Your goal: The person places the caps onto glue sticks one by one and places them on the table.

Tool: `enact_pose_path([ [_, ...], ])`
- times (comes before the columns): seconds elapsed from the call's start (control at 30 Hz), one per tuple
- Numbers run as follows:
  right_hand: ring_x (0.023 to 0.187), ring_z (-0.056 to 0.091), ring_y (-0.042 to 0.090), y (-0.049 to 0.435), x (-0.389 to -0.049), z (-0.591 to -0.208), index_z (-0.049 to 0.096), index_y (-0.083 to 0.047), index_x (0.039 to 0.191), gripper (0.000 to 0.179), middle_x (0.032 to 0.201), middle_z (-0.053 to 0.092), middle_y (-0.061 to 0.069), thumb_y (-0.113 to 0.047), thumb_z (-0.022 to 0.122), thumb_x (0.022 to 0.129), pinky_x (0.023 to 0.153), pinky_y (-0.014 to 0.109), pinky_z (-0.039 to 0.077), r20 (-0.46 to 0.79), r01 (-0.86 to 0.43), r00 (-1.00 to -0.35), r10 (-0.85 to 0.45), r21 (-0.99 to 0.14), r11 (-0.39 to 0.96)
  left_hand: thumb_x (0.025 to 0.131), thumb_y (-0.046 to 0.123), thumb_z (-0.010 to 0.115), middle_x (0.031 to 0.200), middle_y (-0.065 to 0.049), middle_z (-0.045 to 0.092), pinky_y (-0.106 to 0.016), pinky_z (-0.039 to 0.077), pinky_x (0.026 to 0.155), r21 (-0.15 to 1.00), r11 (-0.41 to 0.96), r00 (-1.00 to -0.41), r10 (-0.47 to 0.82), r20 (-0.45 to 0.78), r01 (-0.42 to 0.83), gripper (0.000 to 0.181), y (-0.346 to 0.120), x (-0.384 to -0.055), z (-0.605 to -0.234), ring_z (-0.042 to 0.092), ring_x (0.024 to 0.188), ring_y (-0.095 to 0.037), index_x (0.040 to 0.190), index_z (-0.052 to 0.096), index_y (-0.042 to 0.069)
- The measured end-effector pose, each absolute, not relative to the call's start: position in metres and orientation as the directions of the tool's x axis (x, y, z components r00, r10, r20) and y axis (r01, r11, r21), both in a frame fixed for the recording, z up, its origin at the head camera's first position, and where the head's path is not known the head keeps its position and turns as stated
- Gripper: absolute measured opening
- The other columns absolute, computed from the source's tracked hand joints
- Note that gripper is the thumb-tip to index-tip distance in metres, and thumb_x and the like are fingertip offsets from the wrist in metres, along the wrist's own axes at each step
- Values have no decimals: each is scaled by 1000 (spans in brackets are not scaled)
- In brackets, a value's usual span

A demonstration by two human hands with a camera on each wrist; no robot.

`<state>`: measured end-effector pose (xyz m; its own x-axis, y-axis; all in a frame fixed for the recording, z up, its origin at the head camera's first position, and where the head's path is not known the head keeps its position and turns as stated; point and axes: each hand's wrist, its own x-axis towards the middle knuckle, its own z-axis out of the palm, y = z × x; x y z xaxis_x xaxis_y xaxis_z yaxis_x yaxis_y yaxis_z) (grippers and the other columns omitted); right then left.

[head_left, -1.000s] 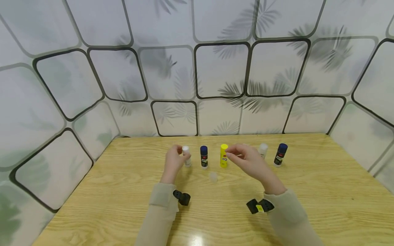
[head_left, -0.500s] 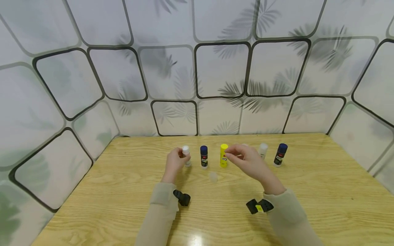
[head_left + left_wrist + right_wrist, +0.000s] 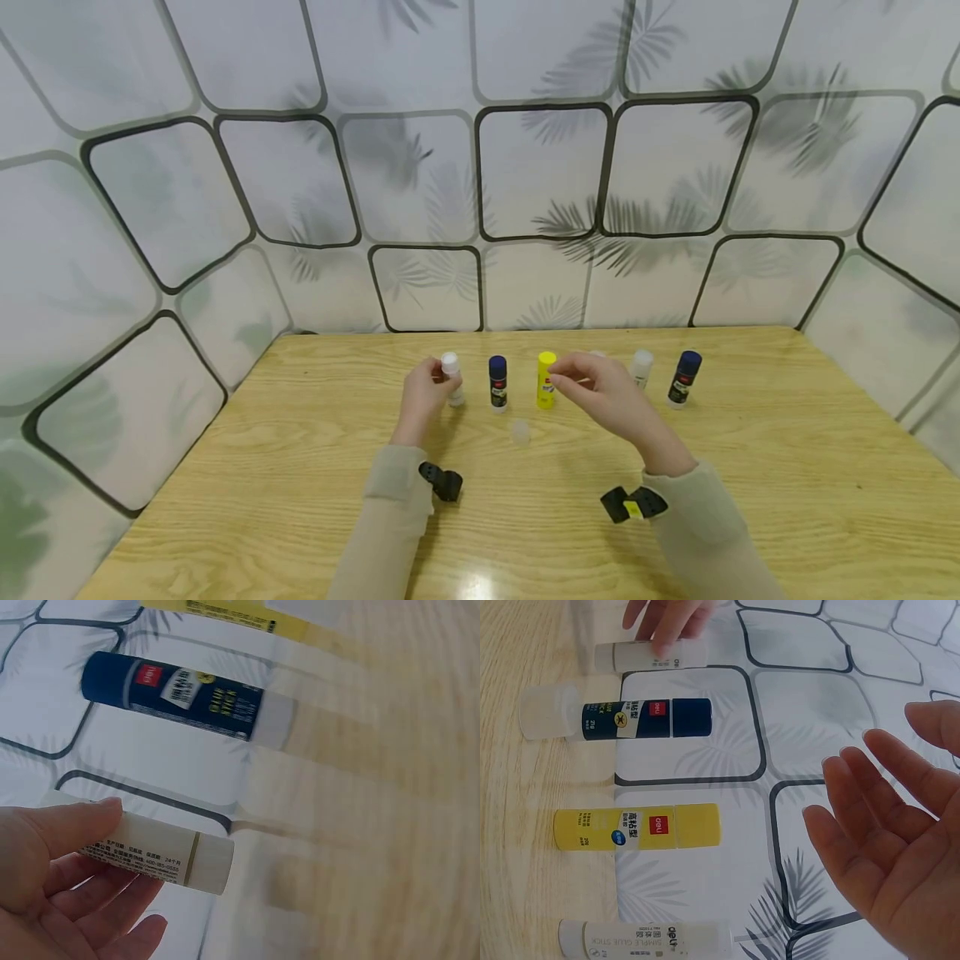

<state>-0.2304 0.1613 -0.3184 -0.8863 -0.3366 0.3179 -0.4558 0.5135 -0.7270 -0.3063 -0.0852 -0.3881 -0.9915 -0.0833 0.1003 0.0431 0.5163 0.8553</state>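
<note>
My left hand (image 3: 426, 396) grips a white glue stick (image 3: 451, 371) between thumb and fingers at the left end of a row of glue sticks. In the left wrist view this white glue stick (image 3: 202, 859) shows printed text and a plain base; the fingers hide its upper part. Right of it stands a navy glue stick (image 3: 498, 383) with a white base. A yellow glue stick (image 3: 545, 392) stands farther right. My right hand (image 3: 611, 392) hovers beside the yellow one, its fingers loosely bent; in the right wrist view that hand (image 3: 900, 832) holds nothing.
Right of my right hand stand a white glue stick (image 3: 641, 367) with a translucent cap and another navy glue stick (image 3: 684, 379). A small translucent round piece (image 3: 521, 431) lies in front of the row. The wooden table (image 3: 300, 467) meets a patterned backdrop (image 3: 525, 283).
The white glue stick in my left hand has shifted very slightly left and up, with small movements of the fingers. My right hand stays where it was.
</note>
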Motion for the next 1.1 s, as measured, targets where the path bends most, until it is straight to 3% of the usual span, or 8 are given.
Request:
enact_pose_path([
  [0.27,84,56,16,159,-231,-319,62,-8,103,23,97,61,3,-24,53,90,73,34,47,321,-461,-884,-341,-723,515,81,13,64,104,-14,57,-41,44,81,899,430,-989,-73,129,85,27,-87,-296,-362,55,97,-28,103,56,1],
  [0.73,85,56,18,154,-234,-323,62,-5,102,23,96,61,5,-22,53,89,73,36,47,321,-472,-877,-359,-719,511,83,10,61,102,-13,54,-42,42,83,990,30,-986,-91,140,138,31,-81,-276,-331,53,93,-23,111,54,-1],
  [0.83,88,56,20,149,-237,-326,62,-5,101,22,98,60,6,-21,54,89,74,35,47,317,-471,-877,-361,-714,518,84,9,60,100,-11,54,-41,43,80,991,-77,-990,-103,97,105,33,-80,-275,-326,52,87,-19,114,52,-1],
  [1.1,93,54,26,129,-246,-333,61,-2,101,19,104,57,11,-11,59,85,75,37,48,308,-457,-885,-350,-719,523,88,7,52,98,-12,52,-24,44,62,947,-318,-999,-32,44,51,23,-74,-268,-320,54,78,-16,108,49,-4],
])
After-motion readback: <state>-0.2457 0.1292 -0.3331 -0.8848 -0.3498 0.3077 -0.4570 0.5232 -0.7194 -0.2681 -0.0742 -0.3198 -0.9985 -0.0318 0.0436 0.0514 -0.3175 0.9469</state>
